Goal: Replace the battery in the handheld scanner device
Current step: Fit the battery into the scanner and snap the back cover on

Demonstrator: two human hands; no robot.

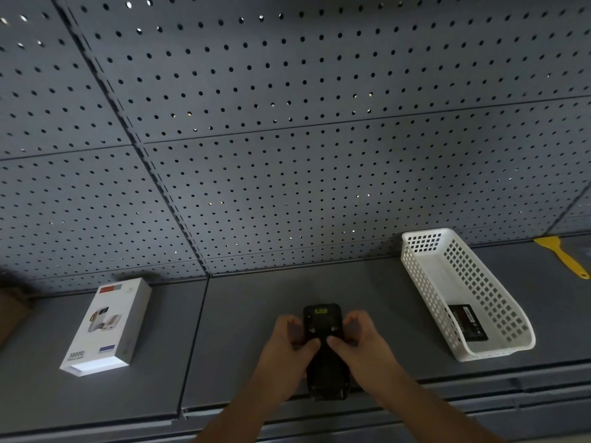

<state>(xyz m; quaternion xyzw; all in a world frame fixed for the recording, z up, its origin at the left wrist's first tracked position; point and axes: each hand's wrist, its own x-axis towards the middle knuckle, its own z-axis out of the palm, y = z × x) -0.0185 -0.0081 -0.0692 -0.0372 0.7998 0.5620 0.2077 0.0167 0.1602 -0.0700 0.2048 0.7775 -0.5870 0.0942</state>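
Note:
The black handheld scanner [323,318] lies back-up on the grey shelf [249,314], its long axis pointing away from me. My left hand [289,343] grips its left side and my right hand [359,342] grips its right side, both thumbs pressing together on the middle of its back. A yellow label shows near its far end. A flat black battery [467,321] lies inside the white perforated basket [425,276] to the right, apart from both hands.
A white power bank box [107,326] lies on the shelf at the left. A yellow plastic scraper [563,255] rests at the far right. A grey pegboard wall [287,139] rises behind the shelf. The shelf's front edge runs just under my wrists.

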